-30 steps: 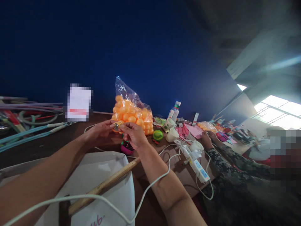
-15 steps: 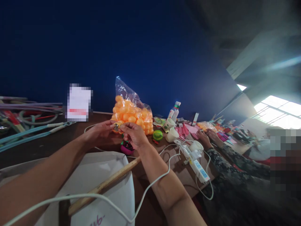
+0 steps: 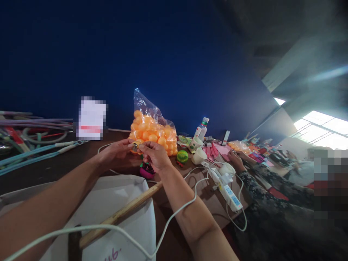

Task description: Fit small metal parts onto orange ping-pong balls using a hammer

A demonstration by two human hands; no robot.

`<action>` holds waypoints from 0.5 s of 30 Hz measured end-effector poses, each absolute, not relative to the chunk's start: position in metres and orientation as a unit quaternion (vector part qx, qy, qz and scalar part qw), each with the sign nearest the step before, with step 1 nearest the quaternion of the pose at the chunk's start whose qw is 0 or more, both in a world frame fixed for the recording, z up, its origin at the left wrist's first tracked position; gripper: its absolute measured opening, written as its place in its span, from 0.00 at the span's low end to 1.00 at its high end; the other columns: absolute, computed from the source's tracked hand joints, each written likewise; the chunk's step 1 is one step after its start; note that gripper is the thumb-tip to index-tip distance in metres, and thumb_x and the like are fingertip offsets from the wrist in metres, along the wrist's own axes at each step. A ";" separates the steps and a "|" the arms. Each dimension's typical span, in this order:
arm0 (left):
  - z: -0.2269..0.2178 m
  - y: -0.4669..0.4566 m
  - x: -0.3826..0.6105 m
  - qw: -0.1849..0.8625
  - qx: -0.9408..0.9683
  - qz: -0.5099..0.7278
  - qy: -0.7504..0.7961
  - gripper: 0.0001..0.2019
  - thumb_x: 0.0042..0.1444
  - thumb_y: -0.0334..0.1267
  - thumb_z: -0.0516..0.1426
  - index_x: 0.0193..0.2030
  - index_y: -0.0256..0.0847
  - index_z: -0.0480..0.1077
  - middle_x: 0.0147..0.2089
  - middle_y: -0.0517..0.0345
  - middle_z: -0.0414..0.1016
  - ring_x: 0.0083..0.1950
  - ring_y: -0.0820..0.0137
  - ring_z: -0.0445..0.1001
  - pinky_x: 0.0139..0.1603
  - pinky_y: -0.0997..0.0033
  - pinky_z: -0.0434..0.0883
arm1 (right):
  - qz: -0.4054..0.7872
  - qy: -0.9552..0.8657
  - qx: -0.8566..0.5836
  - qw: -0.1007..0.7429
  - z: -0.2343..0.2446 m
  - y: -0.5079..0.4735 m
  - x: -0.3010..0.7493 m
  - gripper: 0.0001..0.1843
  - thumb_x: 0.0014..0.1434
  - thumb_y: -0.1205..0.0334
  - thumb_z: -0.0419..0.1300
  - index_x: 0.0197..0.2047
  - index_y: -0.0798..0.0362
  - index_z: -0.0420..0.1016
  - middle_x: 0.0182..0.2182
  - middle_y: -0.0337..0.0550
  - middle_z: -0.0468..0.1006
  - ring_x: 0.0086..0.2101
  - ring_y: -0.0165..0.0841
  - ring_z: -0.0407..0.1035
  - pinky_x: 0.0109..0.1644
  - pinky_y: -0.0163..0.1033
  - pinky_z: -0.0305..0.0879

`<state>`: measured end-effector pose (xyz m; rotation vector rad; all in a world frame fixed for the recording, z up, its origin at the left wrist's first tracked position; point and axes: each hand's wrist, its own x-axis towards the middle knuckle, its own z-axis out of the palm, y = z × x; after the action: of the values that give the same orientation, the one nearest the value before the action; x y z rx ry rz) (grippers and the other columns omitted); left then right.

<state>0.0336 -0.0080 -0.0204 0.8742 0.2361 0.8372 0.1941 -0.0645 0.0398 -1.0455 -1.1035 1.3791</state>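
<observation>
Between my two hands is a small orange piece (image 3: 135, 147) with a dark, shiny spot on it; its exact kind is too small to make out. My left hand (image 3: 119, 152) pinches it from the left. From the right, the thumb and fingers of my right hand (image 3: 156, 155) close on its other side. Just behind them stands a clear plastic bag of orange balls (image 3: 154, 134). A purple bowl-like thing (image 3: 147, 173) with dark contents sits under my right hand, partly hidden by it. To the right lies a green striped ball (image 3: 182, 156).
A white box (image 3: 122, 188) in front carries a hammer with a wooden handle (image 3: 119, 216), and a white cable (image 3: 174, 214) crosses over it. A power strip (image 3: 231, 197), cups (image 3: 199, 155) and a bottle (image 3: 202, 127) stand right. Beyond, a co-worker's hands (image 3: 237, 159) work. Ropes (image 3: 40, 150) lie left.
My hands stay almost in place around the small orange piece. At the right, the co-worker's arms have shifted slightly.
</observation>
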 end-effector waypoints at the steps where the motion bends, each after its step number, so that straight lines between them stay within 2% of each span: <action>1: -0.020 -0.008 0.034 0.818 0.406 0.390 0.114 0.09 0.55 0.33 0.61 0.43 0.35 0.71 0.41 0.45 0.79 0.41 0.58 0.79 0.49 0.50 0.73 | 0.574 -0.461 -0.438 0.516 0.040 -0.065 0.194 0.16 0.43 0.55 0.69 0.28 0.56 0.72 0.21 0.34 0.73 0.15 0.18 0.55 0.18 0.27 0.53; 8: -0.005 -0.018 0.034 0.833 0.391 0.370 0.126 0.07 0.54 0.33 0.61 0.40 0.36 0.72 0.39 0.48 0.79 0.40 0.61 0.78 0.47 0.54 0.74 | 0.562 -0.468 -0.455 0.507 0.039 -0.064 0.194 0.16 0.42 0.54 0.69 0.28 0.55 0.72 0.21 0.33 0.74 0.15 0.19 0.57 0.18 0.28 0.56; 13: -0.010 -0.015 0.032 0.826 0.394 0.380 0.137 0.06 0.56 0.32 0.60 0.40 0.34 0.72 0.38 0.48 0.79 0.39 0.65 0.78 0.46 0.61 0.74 | 0.551 -0.475 -0.470 0.500 0.035 -0.062 0.195 0.16 0.43 0.53 0.69 0.28 0.54 0.70 0.21 0.33 0.74 0.14 0.20 0.57 0.17 0.29 0.56; 15: -0.013 -0.014 0.032 0.824 0.398 0.379 0.135 0.06 0.56 0.32 0.60 0.41 0.34 0.72 0.39 0.48 0.79 0.40 0.64 0.78 0.47 0.60 0.73 | 0.541 -0.481 -0.475 0.501 0.034 -0.062 0.196 0.15 0.44 0.54 0.69 0.29 0.54 0.70 0.21 0.33 0.74 0.14 0.20 0.57 0.17 0.29 0.57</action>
<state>0.0323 -0.0135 -0.0128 0.8462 0.2870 0.8056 0.1955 -0.0618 0.0343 -1.1478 -1.1632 1.3071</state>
